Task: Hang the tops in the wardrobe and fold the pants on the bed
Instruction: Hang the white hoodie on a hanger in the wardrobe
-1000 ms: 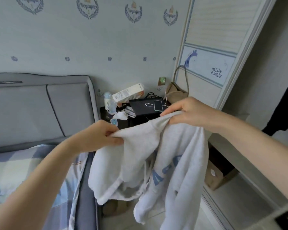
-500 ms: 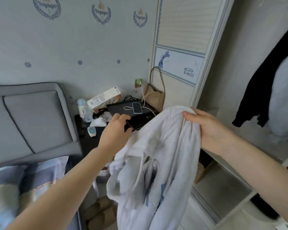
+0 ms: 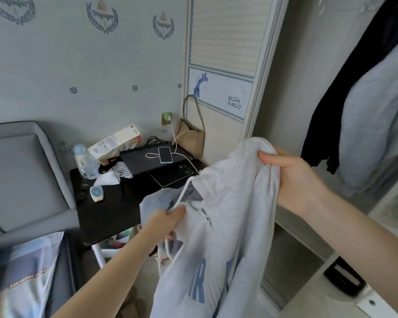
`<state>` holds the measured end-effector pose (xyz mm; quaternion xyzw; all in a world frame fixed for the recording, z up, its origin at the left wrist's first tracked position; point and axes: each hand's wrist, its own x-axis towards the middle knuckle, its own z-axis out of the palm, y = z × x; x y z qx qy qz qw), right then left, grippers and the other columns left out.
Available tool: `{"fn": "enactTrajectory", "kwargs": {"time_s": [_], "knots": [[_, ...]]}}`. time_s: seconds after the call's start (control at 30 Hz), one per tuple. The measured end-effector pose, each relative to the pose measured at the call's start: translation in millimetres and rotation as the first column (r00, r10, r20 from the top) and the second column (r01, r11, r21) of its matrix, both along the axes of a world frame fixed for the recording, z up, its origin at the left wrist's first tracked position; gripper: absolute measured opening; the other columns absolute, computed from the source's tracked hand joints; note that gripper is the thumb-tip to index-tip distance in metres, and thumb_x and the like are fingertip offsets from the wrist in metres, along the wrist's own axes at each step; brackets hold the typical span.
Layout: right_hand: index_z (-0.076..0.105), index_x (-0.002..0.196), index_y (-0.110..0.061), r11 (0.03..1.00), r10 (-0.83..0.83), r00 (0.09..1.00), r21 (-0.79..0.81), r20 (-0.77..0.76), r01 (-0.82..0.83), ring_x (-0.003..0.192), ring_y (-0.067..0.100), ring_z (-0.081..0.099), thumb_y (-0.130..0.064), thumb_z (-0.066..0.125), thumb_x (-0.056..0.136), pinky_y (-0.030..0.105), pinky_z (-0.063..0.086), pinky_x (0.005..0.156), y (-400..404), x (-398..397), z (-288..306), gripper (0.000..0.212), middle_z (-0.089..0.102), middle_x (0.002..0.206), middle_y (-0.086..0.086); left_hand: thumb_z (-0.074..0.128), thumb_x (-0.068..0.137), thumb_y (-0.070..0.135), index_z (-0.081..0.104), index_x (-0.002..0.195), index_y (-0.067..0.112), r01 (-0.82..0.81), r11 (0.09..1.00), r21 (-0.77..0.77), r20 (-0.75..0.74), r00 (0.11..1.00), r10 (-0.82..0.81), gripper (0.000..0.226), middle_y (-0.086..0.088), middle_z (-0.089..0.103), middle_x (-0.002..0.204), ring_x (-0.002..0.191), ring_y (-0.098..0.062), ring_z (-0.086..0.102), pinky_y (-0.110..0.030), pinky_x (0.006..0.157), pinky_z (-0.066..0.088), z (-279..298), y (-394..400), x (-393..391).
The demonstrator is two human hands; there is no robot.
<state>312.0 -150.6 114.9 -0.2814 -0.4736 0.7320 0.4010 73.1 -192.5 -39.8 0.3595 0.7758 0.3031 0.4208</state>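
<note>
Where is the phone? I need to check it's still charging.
Head view, left of centre: the phone lies on a black stand on the bedside table, cable attached, near the tan bag.

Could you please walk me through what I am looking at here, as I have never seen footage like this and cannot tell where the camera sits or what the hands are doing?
There is no machine here: these are a person's two bare hands, filmed by one wide-angle camera worn on the head, looking forward and down. That is why both forearms reach in from the bottom of the picture.

Both hands hold a light grey hoodie with blue letters. The right hand grips a bunched upper part of it; the left hand pinches the fabric near its white drawstring.

Behind it stands a black bedside table with a phone on a charging cable, a water bottle, a white box and a tan bag. The grey bed headboard is on the left. On the right is the open wardrobe, where a dark garment and a pale blue-grey one already hang.
</note>
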Motion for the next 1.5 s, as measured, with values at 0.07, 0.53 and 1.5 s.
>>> {"fn": "enactTrajectory", "kwargs": {"time_s": [0.07, 0.53, 1.5], "knots": [[0.065, 0.112, -0.006, 1.000, -0.002, 1.000, 0.028, 0.015, 0.002, 0.092, 0.021, 0.069, -0.009, 0.054, 0.083, 0.029, 0.056, 0.082, 8.8, 10.7, -1.0, 0.031, 0.071, 0.099, 0.009, 0.067, 0.086, 0.047, 0.052, 0.097, 0.017, 0.004, 0.968, 0.252, -0.244, 0.968, 0.060, 0.035, 0.001, 0.055, 0.093, 0.075, -0.010, 0.054, -0.028, 0.068, 0.045, 2.5, 11.2, 5.7], [0.060, 0.117, -0.005, 0.996, -0.091, 0.995, 0.019, 0.030, 0.091, 0.103, 0.023, 0.065, -0.004, 0.042, 0.097, 0.039, 0.039, 0.108, 117.6, 82.6, -20.5, 0.028, 0.070, 0.102, 0.010, 0.052, 0.099, 0.017, 0.071, 0.087, 0.000, 0.157, 0.778, 0.608, 0.084, 0.962, -0.260, 0.029, -0.008, 0.073, 0.084, 0.078, -0.019, 0.068, -0.027, 0.080, 0.053, 48.4, 82.6, 85.3], [0.038, 0.055, -0.014, 0.993, 0.022, 0.791, -0.106, 0.611, 0.054, 0.054, 0.020, 0.039, -0.012, 0.057, 0.045, 0.027, 0.030, 0.054, 208.7, 257.9, -89.5, 0.021, 0.040, 0.056, 0.006, 0.037, 0.090, -0.005, 0.048, 0.072, 0.006, -0.366, 0.884, 0.290, 0.779, 0.627, 0.005, 0.024, -0.015, 0.051, 0.086, 0.083, -0.029, 0.058, -0.036, 0.073, 0.055, 74.3, 237.0, 188.2]]}}
